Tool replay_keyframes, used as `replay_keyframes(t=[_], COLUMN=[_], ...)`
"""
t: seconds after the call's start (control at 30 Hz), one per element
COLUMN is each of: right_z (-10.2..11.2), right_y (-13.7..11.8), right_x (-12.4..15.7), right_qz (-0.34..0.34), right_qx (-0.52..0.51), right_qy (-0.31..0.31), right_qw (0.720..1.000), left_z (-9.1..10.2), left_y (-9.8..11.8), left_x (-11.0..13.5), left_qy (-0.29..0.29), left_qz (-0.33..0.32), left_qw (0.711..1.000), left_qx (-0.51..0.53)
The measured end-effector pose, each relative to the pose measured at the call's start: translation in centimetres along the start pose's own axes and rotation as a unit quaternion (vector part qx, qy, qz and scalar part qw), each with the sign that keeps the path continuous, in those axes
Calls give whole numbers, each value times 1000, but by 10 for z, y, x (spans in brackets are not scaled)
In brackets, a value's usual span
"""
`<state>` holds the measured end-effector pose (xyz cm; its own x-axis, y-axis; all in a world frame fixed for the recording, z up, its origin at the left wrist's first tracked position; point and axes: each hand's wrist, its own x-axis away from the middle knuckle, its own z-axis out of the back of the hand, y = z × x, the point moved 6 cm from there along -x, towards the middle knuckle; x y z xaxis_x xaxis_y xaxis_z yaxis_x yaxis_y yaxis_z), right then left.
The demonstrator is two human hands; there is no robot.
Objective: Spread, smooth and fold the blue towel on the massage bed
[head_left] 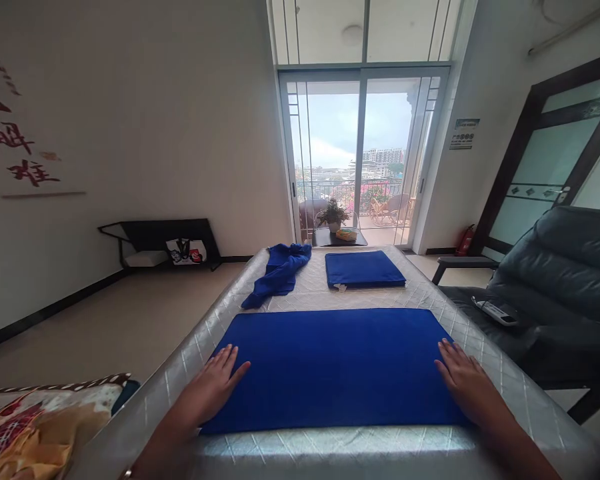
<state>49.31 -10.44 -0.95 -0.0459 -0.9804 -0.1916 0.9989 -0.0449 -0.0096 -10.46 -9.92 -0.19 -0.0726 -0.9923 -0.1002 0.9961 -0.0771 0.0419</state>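
A large blue towel (333,367) lies spread flat on the quilted silver mattress (490,353) in front of me. My left hand (213,387) rests flat on the towel's left edge, fingers stretched out. My right hand (464,380) lies flat on the towel's right edge, fingers also open. Farther back sits a neatly folded blue towel (364,269), and to its left a crumpled blue towel (279,272) hangs toward the mattress's left side. Neither hand holds anything.
A dark leather recliner (560,280) with a remote (495,311) on its seat stands at the right. A patterned cushion (40,427) is at lower left. Beyond the mattress a small table with a plant (333,215) stands before glass balcony doors. A black shelf (165,241) lines the left wall.
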Motion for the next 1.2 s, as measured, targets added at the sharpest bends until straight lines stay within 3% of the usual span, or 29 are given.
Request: replay_keyframes(t=[0.13,0.23,0.3,0.4,0.5,0.63,0.77,0.9,1.1,1.2], right_z=[30,35,27,10,-2,-2,-3,-13,-26,-29], right_y=[-123,-203,-237,-255,-250,-231,-194,-132,-14,14], right_x=[-35,-67,-82,-94,-97,-102,-113,-123,-131,-130], right_qz=[118,158,179,191,179,144,83,28,-82,-106], right_qx=[-85,-134,-135,-133,-142,-143,-114,-73,-1,-3], right_qy=[-54,-95,-107,-101,-95,-106,-109,-108,-99,-95], right_qw=[988,974,969,967,969,973,984,991,992,990], left_z=[17,22,12,-12,-28,-31,-32,-37,-44,-42], left_y=[125,204,232,243,238,222,189,129,7,-28], left_x=[-60,-101,-120,-134,-137,-140,-148,-149,-137,-133], left_qy=[-44,6,46,75,69,51,30,6,14,34], left_qz=[-153,-224,-232,-214,-195,-163,-120,-85,-31,-1], left_qw=[984,968,965,969,974,982,990,996,999,999], left_qx=[84,114,111,100,94,87,70,36,5,11])
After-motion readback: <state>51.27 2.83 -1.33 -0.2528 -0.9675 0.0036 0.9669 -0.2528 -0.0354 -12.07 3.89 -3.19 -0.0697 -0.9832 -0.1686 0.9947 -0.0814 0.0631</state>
